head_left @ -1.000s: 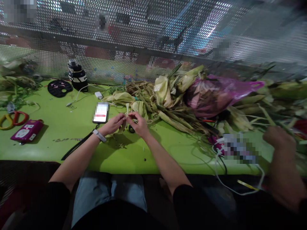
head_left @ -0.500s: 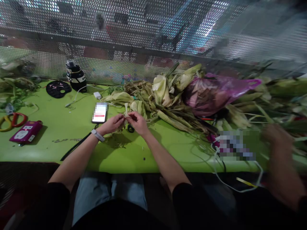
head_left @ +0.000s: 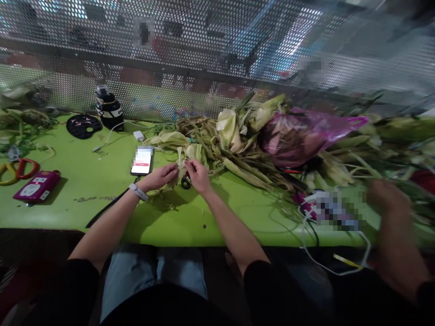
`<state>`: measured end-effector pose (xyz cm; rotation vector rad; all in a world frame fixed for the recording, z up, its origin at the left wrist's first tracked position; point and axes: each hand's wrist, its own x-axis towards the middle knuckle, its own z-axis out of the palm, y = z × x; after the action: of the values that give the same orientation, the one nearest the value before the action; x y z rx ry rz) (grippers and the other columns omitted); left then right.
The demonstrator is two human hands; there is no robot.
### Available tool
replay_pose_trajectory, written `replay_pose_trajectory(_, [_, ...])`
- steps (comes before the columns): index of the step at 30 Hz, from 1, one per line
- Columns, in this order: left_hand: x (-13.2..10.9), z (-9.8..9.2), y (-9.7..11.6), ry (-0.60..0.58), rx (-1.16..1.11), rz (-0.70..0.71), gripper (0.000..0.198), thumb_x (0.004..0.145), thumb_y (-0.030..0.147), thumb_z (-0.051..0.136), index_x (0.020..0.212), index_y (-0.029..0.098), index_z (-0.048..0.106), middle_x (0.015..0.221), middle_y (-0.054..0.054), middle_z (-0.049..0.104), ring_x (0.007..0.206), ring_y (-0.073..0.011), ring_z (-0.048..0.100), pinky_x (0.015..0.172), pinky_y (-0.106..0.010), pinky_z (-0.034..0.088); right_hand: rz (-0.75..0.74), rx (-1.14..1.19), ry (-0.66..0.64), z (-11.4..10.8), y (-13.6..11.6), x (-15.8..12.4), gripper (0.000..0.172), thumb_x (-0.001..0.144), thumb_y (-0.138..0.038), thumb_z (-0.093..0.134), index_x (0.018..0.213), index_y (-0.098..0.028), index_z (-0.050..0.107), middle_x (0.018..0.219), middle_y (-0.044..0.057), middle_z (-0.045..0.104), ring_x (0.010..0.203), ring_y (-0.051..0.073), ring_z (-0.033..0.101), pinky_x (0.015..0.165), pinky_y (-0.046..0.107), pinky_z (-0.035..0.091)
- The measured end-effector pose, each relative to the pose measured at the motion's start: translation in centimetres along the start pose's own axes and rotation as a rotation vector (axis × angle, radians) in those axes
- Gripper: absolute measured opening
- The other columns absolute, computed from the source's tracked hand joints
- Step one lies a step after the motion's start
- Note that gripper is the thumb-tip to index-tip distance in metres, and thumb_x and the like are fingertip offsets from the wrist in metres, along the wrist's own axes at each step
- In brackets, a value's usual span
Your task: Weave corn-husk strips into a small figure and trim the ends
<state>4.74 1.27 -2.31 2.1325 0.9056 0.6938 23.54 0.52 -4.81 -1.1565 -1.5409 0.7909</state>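
Observation:
My left hand and my right hand meet over the green table, both pinched on a pale strip of corn husk held upright between them. A grey watch sits on my left wrist. Just behind my hands lies a heap of dry corn husks. A small black ring-shaped thing rests on the table under my right hand.
A phone lies left of my hands, with a white charger and cable behind it. A pink plastic bag sits in the husks. Scissors, a pink device, a black bottle. Another person's blurred hand at right. Perforated metal screen behind.
My hands stay together on the husk strip, fingers shifting slightly. The other person's hand at the right has moved and blurred.

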Motion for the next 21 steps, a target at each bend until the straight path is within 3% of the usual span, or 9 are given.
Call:
replay_pose_trajectory(5, [-0.1, -0.5, -0.5, 0.000, -0.052, -0.031, 0.029, 0.093, 0.043, 0.044, 0.083, 0.017, 0.054, 0.073, -0.002, 0.054, 0.065, -0.0139, 0.049, 0.059, -0.026, 0.039, 0.017, 0.061, -0.078, -0.2, -0.1, 0.1, 0.047, 0.085, -0.068, 0.049, 0.079, -0.022, 0.058, 0.058, -0.001, 0.059, 0.053, 0.015, 0.057, 0.054, 0.030, 0.048])
replay_pose_trajectory(9, [-0.2, -0.6, -0.6, 0.083, -0.168, -0.059, 0.036, 0.094, 0.046, 0.046, 0.108, 0.016, 0.059, 0.089, -0.006, 0.062, 0.076, -0.0155, 0.057, 0.064, -0.026, 0.044, 0.016, 0.089, -0.176, 0.1, 0.0, 0.0, 0.049, 0.085, -0.070, 0.049, 0.079, -0.022, 0.057, 0.058, -0.001, 0.059, 0.052, 0.014, 0.056, 0.051, 0.028, 0.046])
replay_pose_trajectory(12, [-0.1, -0.3, -0.6, 0.067, -0.266, 0.001, 0.043, 0.091, 0.046, 0.054, 0.121, 0.017, 0.060, 0.098, -0.008, 0.066, 0.088, -0.0174, 0.062, 0.075, -0.028, 0.049, 0.005, 0.113, -0.231, 0.5, -0.1, -0.2, 0.050, 0.084, -0.071, 0.049, 0.076, -0.022, 0.054, 0.057, -0.002, 0.057, 0.051, 0.013, 0.055, 0.049, 0.027, 0.045])
replay_pose_trajectory(15, [0.0, 0.0, -0.7, 0.111, -0.292, 0.043, 0.041, 0.086, 0.045, 0.062, 0.114, 0.015, 0.067, 0.102, -0.011, 0.070, 0.095, -0.0199, 0.064, 0.083, -0.032, 0.051, 0.060, 0.173, -0.248, 0.9, 0.0, -0.3, 0.050, 0.083, -0.072, 0.050, 0.075, -0.022, 0.051, 0.055, -0.003, 0.057, 0.048, 0.013, 0.055, 0.046, 0.026, 0.044])
replay_pose_trajectory(21, [0.2, 0.2, -1.1, 0.322, -0.255, 0.052, 0.036, 0.081, 0.046, 0.068, 0.092, 0.013, 0.073, 0.090, -0.010, 0.072, 0.080, -0.0167, 0.064, 0.071, -0.028, 0.053, 0.149, 0.331, -0.269, 1.0, -0.4, -0.4, 0.047, 0.083, -0.067, 0.050, 0.084, -0.021, 0.056, 0.060, -0.002, 0.059, 0.051, 0.013, 0.056, 0.051, 0.028, 0.050])
